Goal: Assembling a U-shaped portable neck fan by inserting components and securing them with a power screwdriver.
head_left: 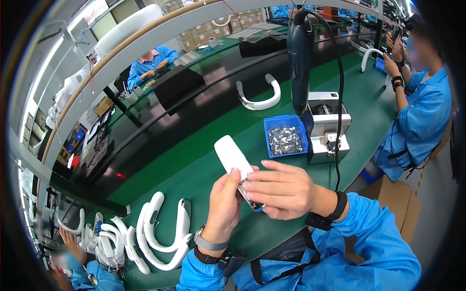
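A long white plastic casing [232, 154] with a rounded far end is tilted above the green bench. Its near end shows a dark opening with small parts [256, 205] inside. My left hand [224, 206] is closed round its left side, thumb on top. My right hand [286, 190] lies across its near end, several fingertips on the upper face and the thumb lower down by the opening. The little finger lifts away from the casing. The right palm is hidden.
A blue bin [285, 136] of small metal parts stands beyond my hands, beside a metal fixture [330, 127]. A dark power screwdriver [300, 63] hangs above on a black cable. White curved neckbands [162, 228] lie at left, another [262, 99] farther back. Co-workers [422, 102] sit around.
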Demonstrator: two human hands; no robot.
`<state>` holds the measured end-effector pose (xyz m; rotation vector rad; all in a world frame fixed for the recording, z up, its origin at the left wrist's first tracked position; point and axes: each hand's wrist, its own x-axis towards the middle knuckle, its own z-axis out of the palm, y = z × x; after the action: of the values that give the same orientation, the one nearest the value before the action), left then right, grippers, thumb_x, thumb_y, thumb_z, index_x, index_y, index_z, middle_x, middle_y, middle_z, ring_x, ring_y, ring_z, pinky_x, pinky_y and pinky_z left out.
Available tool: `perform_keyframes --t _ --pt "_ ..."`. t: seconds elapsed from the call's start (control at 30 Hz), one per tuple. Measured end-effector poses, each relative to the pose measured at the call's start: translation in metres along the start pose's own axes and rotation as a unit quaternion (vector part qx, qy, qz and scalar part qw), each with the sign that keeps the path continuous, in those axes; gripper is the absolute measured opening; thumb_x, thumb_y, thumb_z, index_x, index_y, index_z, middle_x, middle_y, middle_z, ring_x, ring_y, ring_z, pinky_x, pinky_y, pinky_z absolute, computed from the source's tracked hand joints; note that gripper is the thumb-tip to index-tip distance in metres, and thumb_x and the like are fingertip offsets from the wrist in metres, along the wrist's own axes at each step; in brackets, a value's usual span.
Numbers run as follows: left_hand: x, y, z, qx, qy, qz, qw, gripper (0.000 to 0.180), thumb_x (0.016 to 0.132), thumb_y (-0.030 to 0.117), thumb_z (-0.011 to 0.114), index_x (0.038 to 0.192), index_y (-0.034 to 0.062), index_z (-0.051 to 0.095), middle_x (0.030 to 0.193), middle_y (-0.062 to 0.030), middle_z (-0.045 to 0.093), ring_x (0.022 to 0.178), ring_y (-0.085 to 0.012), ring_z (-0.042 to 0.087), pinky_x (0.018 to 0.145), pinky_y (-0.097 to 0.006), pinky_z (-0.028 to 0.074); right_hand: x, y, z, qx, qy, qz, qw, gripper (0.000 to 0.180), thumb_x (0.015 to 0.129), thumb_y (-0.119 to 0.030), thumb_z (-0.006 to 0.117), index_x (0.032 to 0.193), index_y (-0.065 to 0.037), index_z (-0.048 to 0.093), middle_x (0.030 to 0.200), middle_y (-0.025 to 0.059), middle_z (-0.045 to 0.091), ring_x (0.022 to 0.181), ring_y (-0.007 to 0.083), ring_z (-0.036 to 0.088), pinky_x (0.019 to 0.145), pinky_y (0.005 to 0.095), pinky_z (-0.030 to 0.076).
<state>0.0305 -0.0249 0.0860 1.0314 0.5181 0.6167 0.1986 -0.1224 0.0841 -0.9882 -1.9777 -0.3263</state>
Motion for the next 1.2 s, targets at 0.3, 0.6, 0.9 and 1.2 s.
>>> perform_keyframes --t 0.3,0.6,0.9,1.2 --pt "-0.01 0.006 0.003 0.032 -0.037 0.001 0.999 0.037 0.106 0.028 0.047 0.126 -0.0034 0.053 0.106 -0.0139 0.069 0.096 -0.0193 0.067 0.085 -0.031 0.053 -0.017 0.009 -0.005 -0.05 0.062 0.04 0.996 0.037 0.081 -0.005 0.054 0.113 -0.005 0.072 0.12 0.0136 0.07 0.12 0.0339 0.063 0.109 0.0478 0.042" --pt "-0.008 0.012 0.002 0.031 -0.068 -0.005 0.997 0.035 0.104 0.025 0.051 0.124 -0.0027 0.051 0.099 -0.0179 0.07 0.092 -0.0246 0.069 0.082 -0.035 0.055 -0.05 0.128 0.034 -0.252 -0.242 0.387 0.853 0.015 0.08 -0.014 0.07 0.093 -0.006 0.072 0.097 0.014 0.071 0.092 0.0336 0.067 0.083 0.0441 0.053" --pt "-0.01 0.004 0.005 0.081 -0.038 0.012 0.996 0.024 0.097 0.014 0.055 0.118 0.0009 0.053 0.088 -0.0134 0.069 0.084 -0.0245 0.069 0.077 -0.034 0.053 -0.044 0.128 0.024 -0.231 -0.142 0.363 0.891 0.011 0.076 -0.018 0.073 0.082 -0.009 0.071 0.083 0.0106 0.067 0.08 0.0335 0.067 0.072 0.0455 0.053" --pt "-0.012 -0.001 0.006 0.08 -0.03 0.041 0.995 0.028 0.094 0.009 0.058 0.12 0.0006 0.052 0.087 -0.0135 0.067 0.082 -0.0238 0.067 0.079 -0.036 0.054 -0.045 0.122 0.015 -0.209 -0.049 0.324 0.921 0.008 0.077 -0.016 0.071 0.079 -0.01 0.066 0.079 0.0089 0.068 0.075 0.0318 0.067 0.066 0.0431 0.054"
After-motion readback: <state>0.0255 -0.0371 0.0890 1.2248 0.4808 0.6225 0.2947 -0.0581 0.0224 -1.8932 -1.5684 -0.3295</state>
